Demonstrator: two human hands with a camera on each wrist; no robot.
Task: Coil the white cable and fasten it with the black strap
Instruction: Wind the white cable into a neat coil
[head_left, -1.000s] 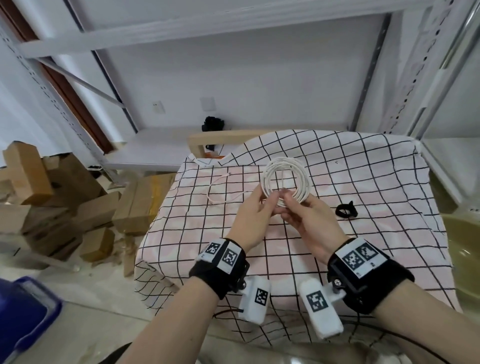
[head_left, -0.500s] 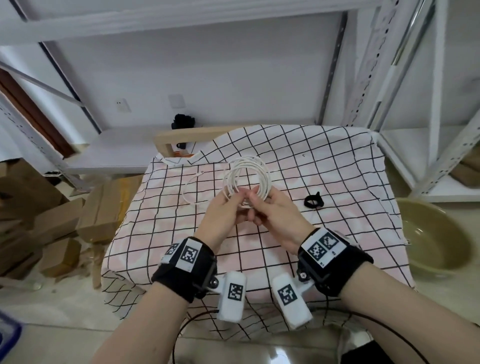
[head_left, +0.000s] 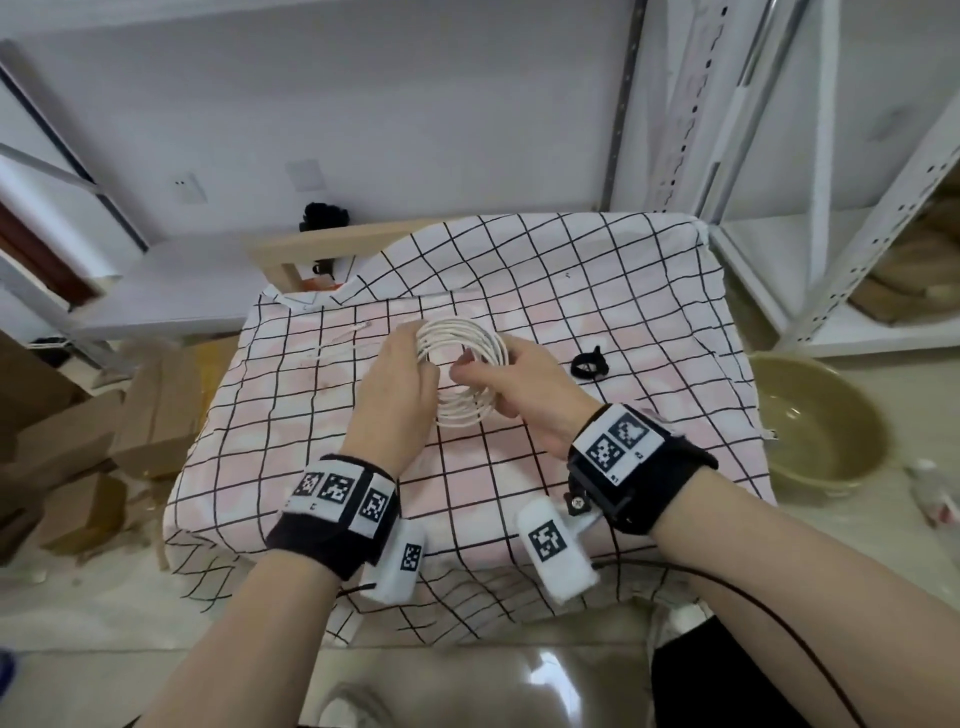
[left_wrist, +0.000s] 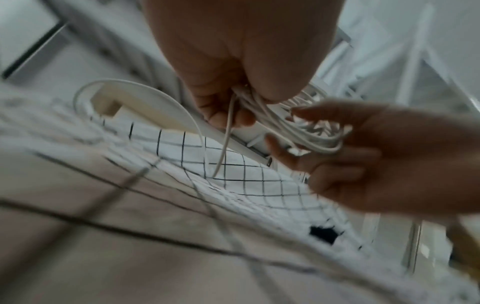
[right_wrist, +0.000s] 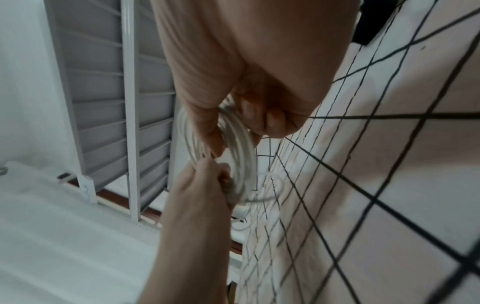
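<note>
The white cable (head_left: 467, 364) is wound into a round coil held above the checked tablecloth (head_left: 597, 291). My left hand (head_left: 400, 374) grips the coil's left side; in the left wrist view its fingers curl round the bundled strands (left_wrist: 249, 100). My right hand (head_left: 514, 384) holds the right side, thumb and fingers pinching the strands (right_wrist: 233, 131). A loose tail of cable (head_left: 337, 338) trails off to the left on the cloth. The black strap (head_left: 589, 364) lies curled on the cloth just right of my right hand, untouched.
A wooden chair back (head_left: 322, 249) stands behind the table. White metal shelving (head_left: 857, 234) rises on the right, with a tan basin (head_left: 815, 426) on the floor beside it. Cardboard boxes (head_left: 104, 431) are stacked at the left.
My hands have parted from the coil's near edge to grip its left and right sides. The coil now lies flatter and lower. The camera view has swung to the right.
</note>
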